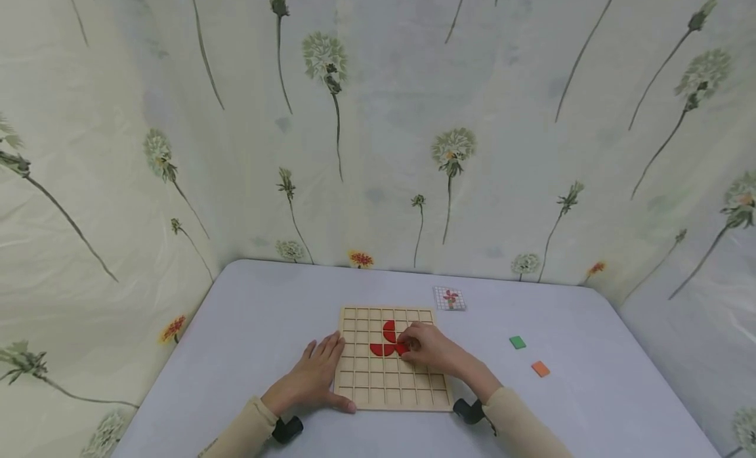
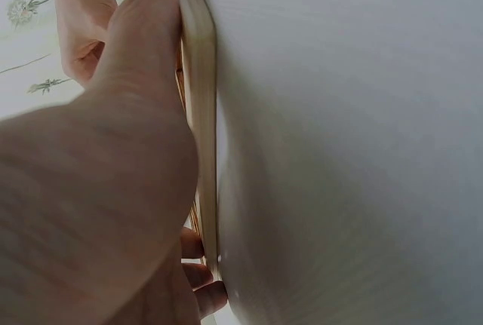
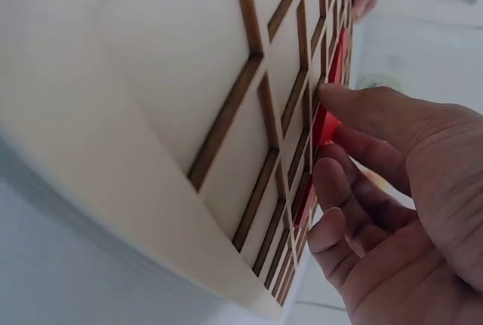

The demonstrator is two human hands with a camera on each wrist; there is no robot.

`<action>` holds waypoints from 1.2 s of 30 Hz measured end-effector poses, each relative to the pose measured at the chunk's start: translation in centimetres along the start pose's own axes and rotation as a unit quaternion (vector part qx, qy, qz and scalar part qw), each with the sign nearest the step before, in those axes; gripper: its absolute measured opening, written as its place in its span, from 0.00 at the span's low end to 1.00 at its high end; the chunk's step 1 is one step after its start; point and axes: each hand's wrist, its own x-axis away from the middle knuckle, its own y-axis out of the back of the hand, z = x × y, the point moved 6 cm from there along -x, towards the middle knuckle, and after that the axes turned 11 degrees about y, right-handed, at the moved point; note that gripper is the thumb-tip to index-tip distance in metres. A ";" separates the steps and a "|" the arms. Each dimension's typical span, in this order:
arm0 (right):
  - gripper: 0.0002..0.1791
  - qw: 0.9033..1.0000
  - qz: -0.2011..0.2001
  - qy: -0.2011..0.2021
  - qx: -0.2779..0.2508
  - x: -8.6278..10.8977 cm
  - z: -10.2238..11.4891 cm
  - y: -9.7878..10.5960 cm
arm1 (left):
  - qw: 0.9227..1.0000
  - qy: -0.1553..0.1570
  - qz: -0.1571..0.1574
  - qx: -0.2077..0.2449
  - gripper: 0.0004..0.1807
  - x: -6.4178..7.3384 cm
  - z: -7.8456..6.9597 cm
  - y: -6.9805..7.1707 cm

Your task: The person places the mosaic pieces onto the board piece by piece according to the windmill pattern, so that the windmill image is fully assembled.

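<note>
My right fingers (image 3: 370, 150) pinch a red piece (image 1: 401, 348) near the grid board's (image 1: 407, 406) middle; likely light and stiff, best held by its edges. My left fingers (image 1: 335, 357) lie straight against the board, gripping nothing.

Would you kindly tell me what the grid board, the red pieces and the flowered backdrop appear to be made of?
Grid board: most likely wood, pale and smooth, judging by its brown, scorched-looking inner edges.
Red pieces: painted wood or plastic; the flat, even colour leaves it open.
Flowered backdrop: probably plastic sheeting, slightly glossy, given its sheen and creases.
</note>
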 end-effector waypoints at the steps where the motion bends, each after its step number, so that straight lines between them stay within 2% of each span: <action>1: 0.13 1.000 0.006 -0.002 -0.002 0.0 0.0 -0.1 | 1.000 0.000 0.000 0.000 0.71 0.0 0.0 0.0; 7: 0.11 1.000 0.020 -0.011 -0.016 -0.1 0.1 -0.1 | 1.000 0.003 0.004 0.000 0.71 -0.1 0.1 -0.1; 14: 0.09 0.998 -0.002 -0.037 -0.043 0.1 -0.4 0.5 | 1.000 0.001 0.000 -0.017 0.71 -0.6 0.3 -0.4; 19: 0.11 0.998 0.011 -0.032 -0.046 -0.2 -0.4 -0.1 | 1.000 0.001 -0.003 -0.025 0.72 -0.6 0.4 -0.3; 24: 0.10 0.997 0.003 -0.043 -0.057 -0.2 -0.5 -0.5 | 1.000 0.002 0.001 -0.024 0.71 -0.4 0.2 -0.3; 30: 0.11 0.994 -0.016 -0.082 -0.074 0.3 -1.1 0.2 | 1.000 0.003 -0.001 -0.031 0.72 -0.6 0.2 -0.5; 36: 0.13 0.989 -0.036 -0.127 -0.061 0.9 -1.9 1.4 | 1.000 0.004 -0.001 -0.026 0.72 -0.5 0.2 -0.4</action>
